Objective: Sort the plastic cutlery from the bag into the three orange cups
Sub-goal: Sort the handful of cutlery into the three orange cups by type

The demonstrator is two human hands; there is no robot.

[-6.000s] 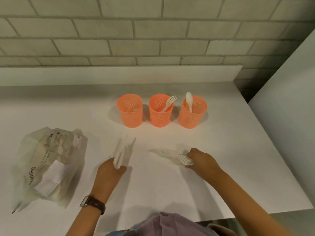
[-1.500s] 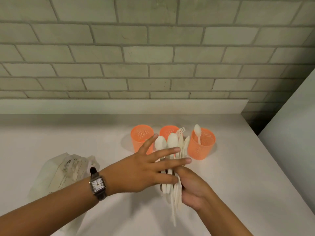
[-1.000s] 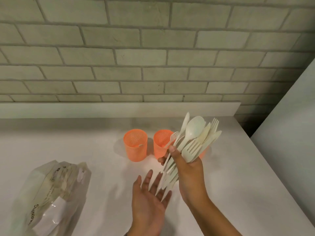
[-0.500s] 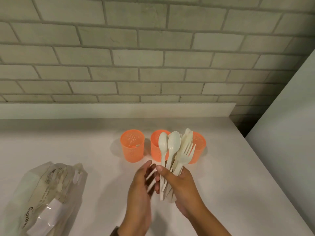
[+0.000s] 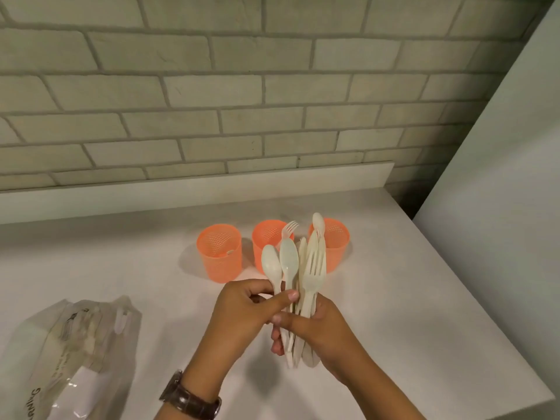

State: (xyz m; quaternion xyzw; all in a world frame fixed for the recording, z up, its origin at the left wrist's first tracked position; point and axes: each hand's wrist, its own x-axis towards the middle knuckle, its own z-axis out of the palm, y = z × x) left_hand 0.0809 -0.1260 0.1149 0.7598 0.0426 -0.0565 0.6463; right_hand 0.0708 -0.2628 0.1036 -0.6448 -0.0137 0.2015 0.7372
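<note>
Separation of one piece from the bundle of cutlery (image 5: 303, 268) is the step in hand, as I judge it. It goes best if the right hand (image 5: 321, 328) holds firm low on the handles while the left hand (image 5: 242, 310) draws a single stem straight up and out, so that no neighbour rides along or spills onto the worktop (image 5: 394, 298). The spoons are the sensible first pick, since they stand clear at the left edge of the fan.

Nearest the person, a brown-strapped watch (image 5: 191, 398) sits on the left wrist. Both hands are together, on the near side of the middle cup (image 5: 266, 237) and raised above the worktop. The right hand's fingers are curled round the lower handles, clamped on the bundle, which stands with bowls and tines upward. The left hand's thumb and bent fingers pinch at the stem of the small spoon (image 5: 270, 266), which lies just beside a larger spoon (image 5: 289, 256). Whether it grips one stem or both I cannot tell. Forks (image 5: 313, 274) and other flat pieces fill the rest of the fan.

The bag (image 5: 69, 353) lies well to the left of the middle cup and nearer the person, with pale shapes dimly showing inside.

The middle cup holds a fork (image 5: 289, 228). The cup just right of it (image 5: 336, 244) holds a spoon (image 5: 317, 221), so the spoons likely belong there. The cup just left of it (image 5: 219, 253) shows only a small pale tip that I cannot identify. Beyond the middle cup rises a brick wall (image 5: 212, 86).
</note>
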